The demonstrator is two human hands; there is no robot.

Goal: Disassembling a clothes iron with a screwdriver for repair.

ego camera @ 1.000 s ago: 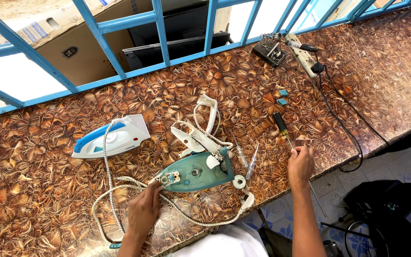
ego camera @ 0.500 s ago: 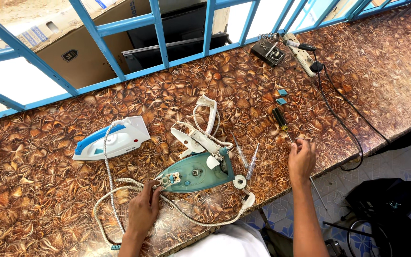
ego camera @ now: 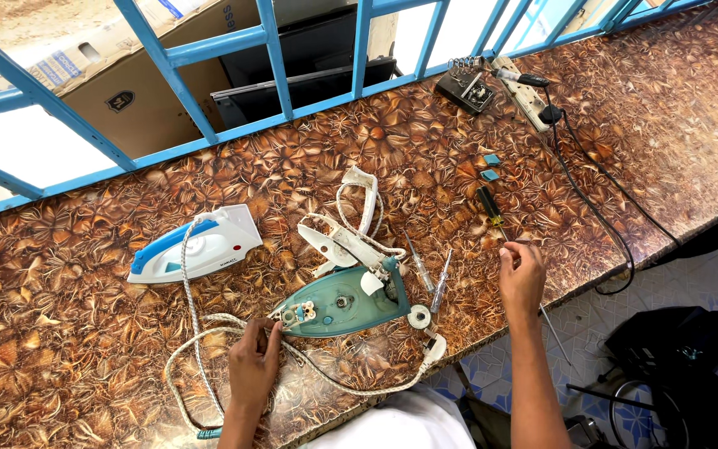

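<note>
Here, left hand (ego camera: pixel 253 363) pinching teal iron base (ego camera: pixel 344 301) by its cord (ego camera: pixel 201 333), right hand (ego camera: pixel 522 270) gripping screwdriver (ego camera: pixel 492 208)

Both forearms are bare, with no sleeves, watch or bands in view. The left hand (ego camera: pixel 253 366) and right hand (ego camera: pixel 522 274) wear no gloves or rings that can be made out. At the near edge, between the arms, shows a patch of white clothing (ego camera: pixel 409 424), plain and unmarked.
</note>
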